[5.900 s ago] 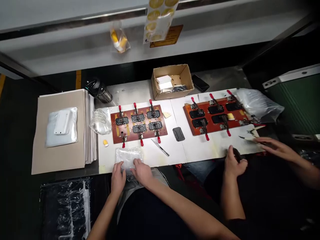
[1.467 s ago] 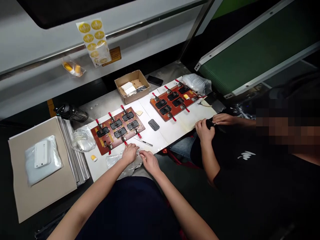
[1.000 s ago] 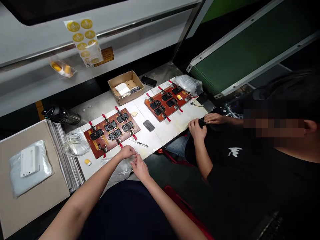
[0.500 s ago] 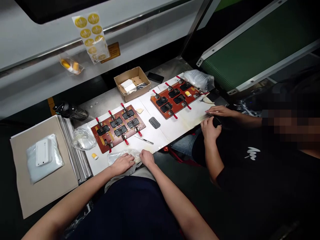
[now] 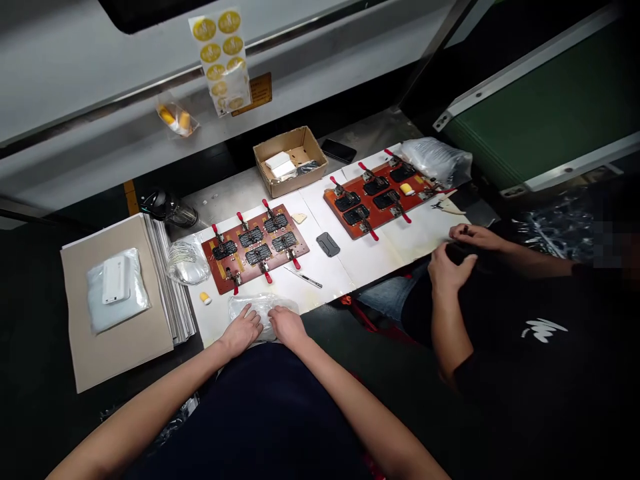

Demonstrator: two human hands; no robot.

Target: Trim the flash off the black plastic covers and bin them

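Observation:
My left hand (image 5: 241, 331) and my right hand (image 5: 287, 325) lie side by side on a flattened clear plastic bag (image 5: 263, 309), at the front edge of a white paper sheet (image 5: 330, 280). Both press down from above, and neither visibly grips it. Beyond my hands is a brown fixture board with red-handled toggle clamps (image 5: 255, 248). A small craft knife (image 5: 303, 277) lies to the right of my right hand. A black rubber phone case (image 5: 328, 244) sits farther on.
A second orange fixture board (image 5: 375, 200) lies to the right, where a co-worker's hands (image 5: 457, 257) hold a dark object. A cardboard box (image 5: 290, 160) stands behind the boards. A tan board with a bagged white item (image 5: 116, 293) lies at left, beside a stack of sheets.
My hands have come down and lie flat on the bag, which looks flatter. The view has swung, shifting the table to the right. The co-worker's hands have shifted around the dark object.

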